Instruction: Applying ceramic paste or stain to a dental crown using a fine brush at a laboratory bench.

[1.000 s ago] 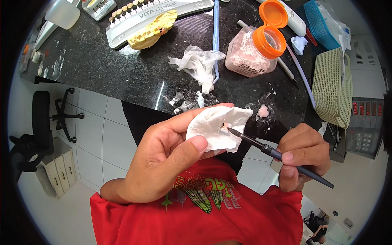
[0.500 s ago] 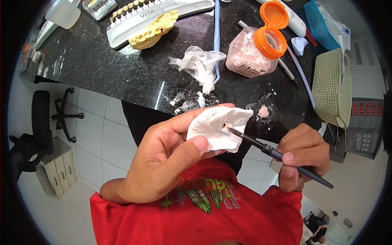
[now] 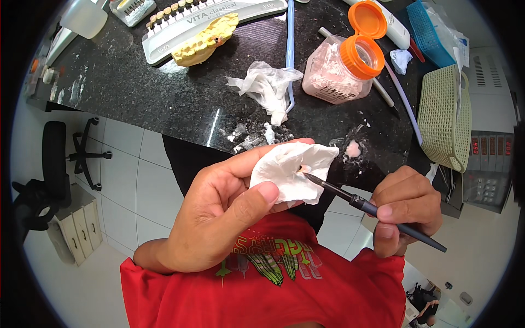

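Note:
Cupped in my left hand (image 3: pixel 221 210) is a white sheet of tissue (image 3: pixel 273 169), spread over the fingers with my thumb pressing its near edge. A small pinkish-white piece (image 3: pixel 302 170) with a dark spot lies in the tissue; its exact shape is too small to tell. My right hand (image 3: pixel 407 210) grips a slim black brush (image 3: pixel 358 200) between thumb and fingers. The brush's dark tip is at the small piece, touching or almost touching it. Beyond the tissue, a pink blob of paste (image 3: pixel 353 148) sits on the black countertop (image 3: pixel 169 101).
A jar of pink powder (image 3: pixel 334 71) stands with its orange lid flipped up. Crumpled clear plastic (image 3: pixel 265 87) lies beside a blue-handled tool (image 3: pixel 290 38). A yellow dental cast (image 3: pixel 205 41) leans by a tooth shade guide (image 3: pixel 156 50). At right are a green basket (image 3: pixel 445 117) and a blue basket (image 3: pixel 429 35).
The brush tip has shifted very slightly left and its angle is a little different. My left hand and the tissue stay in place.

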### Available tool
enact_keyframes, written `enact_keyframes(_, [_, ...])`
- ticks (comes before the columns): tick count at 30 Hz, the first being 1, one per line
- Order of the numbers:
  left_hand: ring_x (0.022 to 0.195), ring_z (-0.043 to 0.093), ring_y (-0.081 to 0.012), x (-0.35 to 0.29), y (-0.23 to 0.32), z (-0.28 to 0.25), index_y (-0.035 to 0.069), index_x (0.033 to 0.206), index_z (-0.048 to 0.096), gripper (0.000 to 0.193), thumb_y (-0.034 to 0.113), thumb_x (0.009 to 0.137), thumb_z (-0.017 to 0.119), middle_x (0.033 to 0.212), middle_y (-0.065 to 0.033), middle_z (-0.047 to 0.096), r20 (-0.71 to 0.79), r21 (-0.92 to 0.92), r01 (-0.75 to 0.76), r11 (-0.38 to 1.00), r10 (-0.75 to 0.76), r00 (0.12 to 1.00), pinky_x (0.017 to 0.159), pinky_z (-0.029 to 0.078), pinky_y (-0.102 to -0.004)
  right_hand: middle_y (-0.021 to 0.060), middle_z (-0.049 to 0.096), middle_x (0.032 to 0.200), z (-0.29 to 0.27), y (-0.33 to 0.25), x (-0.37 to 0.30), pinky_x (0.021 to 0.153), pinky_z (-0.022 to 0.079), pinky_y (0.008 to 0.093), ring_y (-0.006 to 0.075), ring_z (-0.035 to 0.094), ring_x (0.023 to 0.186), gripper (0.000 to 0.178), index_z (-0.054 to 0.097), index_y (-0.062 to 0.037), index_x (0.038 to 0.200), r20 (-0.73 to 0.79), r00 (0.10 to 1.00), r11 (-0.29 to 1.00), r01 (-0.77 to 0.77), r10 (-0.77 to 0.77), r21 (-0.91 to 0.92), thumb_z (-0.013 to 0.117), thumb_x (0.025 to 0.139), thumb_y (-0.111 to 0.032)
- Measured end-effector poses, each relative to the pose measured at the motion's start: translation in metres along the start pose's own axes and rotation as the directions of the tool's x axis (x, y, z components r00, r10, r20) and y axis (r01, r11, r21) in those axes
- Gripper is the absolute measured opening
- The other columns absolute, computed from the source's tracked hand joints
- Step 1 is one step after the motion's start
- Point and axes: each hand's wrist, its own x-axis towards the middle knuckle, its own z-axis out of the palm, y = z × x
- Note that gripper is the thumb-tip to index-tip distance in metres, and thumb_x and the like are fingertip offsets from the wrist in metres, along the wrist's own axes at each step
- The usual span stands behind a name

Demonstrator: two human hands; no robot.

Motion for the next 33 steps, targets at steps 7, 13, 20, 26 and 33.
enact_keyframes(7, [0.114, 0.056, -0.0292, 0.000, 0.001, 0.000, -0.013, 0.133, 0.034, 0.063, 0.026, 0.088, 0.055, 0.120, -0.0283, 0.055, -0.012, 0.017, 0.015, 1.000, -0.014, 1.000, 0.097, 0.045, -0.0368, 0.0077, 0.061, 0.063, 0.001, 0.000, 0.001, 0.043, 0.045, 0.0201, 0.0132, 0.056, 0.047, 0.020, 0.062, -0.0001, 0.083, -0.002, 1.000, 1.000, 0.011, -0.011, 0.005, 0.065, 0.063, 0.002])
enact_keyframes(13, [0.114, 0.056, -0.0289, -0.001, -0.001, 0.000, -0.013, 0.133, 0.034, 0.063, 0.026, 0.088, 0.055, 0.120, -0.0282, 0.055, -0.026, 0.012, 0.010, 1.000, -0.010, 1.000, 0.097, 0.045, -0.0365, 0.0075, 0.060, 0.062, 0.003, 0.001, 0.000, 0.043, 0.045, 0.0201, 0.0131, 0.056, 0.047, 0.019, 0.062, -0.0003, 0.083, -0.030, 1.000, 1.000, 0.008, -0.008, 0.005, 0.065, 0.064, 0.001])
enact_keyframes(20, [0.114, 0.056, -0.0284, -0.001, 0.001, -0.001, -0.013, 0.133, 0.034, 0.063, 0.026, 0.089, 0.054, 0.121, -0.0278, 0.055, -0.002, 0.027, 0.013, 1.000, -0.013, 1.000, 0.098, 0.045, -0.0368, 0.0071, 0.060, 0.062, 0.002, 0.000, 0.001, 0.043, 0.045, 0.0205, 0.0130, 0.056, 0.047, 0.018, 0.062, -0.0005, 0.083, -0.022, 1.000, 1.000, 0.009, -0.009, -0.015, 0.065, 0.065, 0.001])
enact_keyframes(26, [0.115, 0.056, -0.0287, -0.001, 0.000, 0.000, -0.013, 0.133, 0.034, 0.063, 0.026, 0.088, 0.055, 0.123, -0.0264, 0.053, -0.024, 0.005, 0.023, 1.000, -0.023, 0.999, 0.098, 0.045, -0.0382, 0.0071, 0.060, 0.062, 0.002, 0.000, 0.000, 0.043, 0.044, 0.0205, 0.0131, 0.056, 0.046, 0.019, 0.061, -0.0010, 0.082, -0.018, 1.000, 1.000, 0.005, -0.005, -0.023, 0.064, 0.063, 0.001])
enact_keyframes(33, [0.115, 0.055, -0.0304, -0.001, 0.001, 0.000, -0.012, 0.133, 0.034, 0.064, 0.027, 0.088, 0.056, 0.124, -0.0263, 0.052, -0.028, 0.001, 0.027, 1.000, -0.027, 0.999, 0.097, 0.046, -0.0384, 0.0072, 0.060, 0.063, 0.001, 0.000, -0.001, 0.043, 0.044, 0.0201, 0.0129, 0.055, 0.047, 0.021, 0.062, -0.0011, 0.083, -0.030, 1.000, 1.000, -0.001, 0.001, -0.004, 0.064, 0.062, 0.002])
